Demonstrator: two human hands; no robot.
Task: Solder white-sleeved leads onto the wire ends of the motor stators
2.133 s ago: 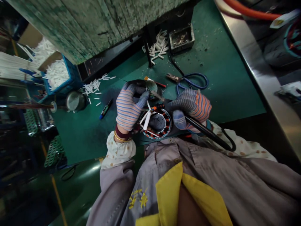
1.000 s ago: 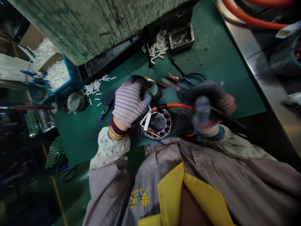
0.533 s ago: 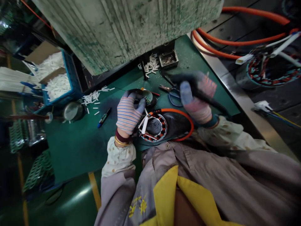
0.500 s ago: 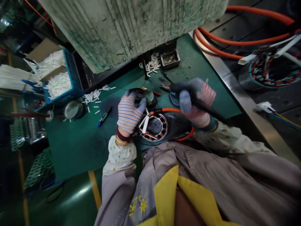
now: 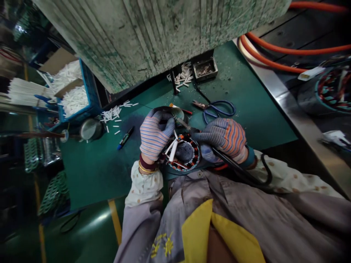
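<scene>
Closely flanking a wire-wound ring point(image 5: 196, 151) on a green bench point(image 5: 93, 175), a gloved right hand point(image 5: 223, 140) clamps its fingers around a black-handled tool point(image 5: 194, 130), opposite a gloved left hand point(image 5: 155, 134) whose fingers curl inward, their hold impossible to tell; blue-handled shears point(image 5: 210, 106) lie beyond the ring.

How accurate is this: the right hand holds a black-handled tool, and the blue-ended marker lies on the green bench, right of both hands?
Wrong side: the head view shows the marker on the bench to the left of the left hand. The right hand does hold the tool.
</scene>
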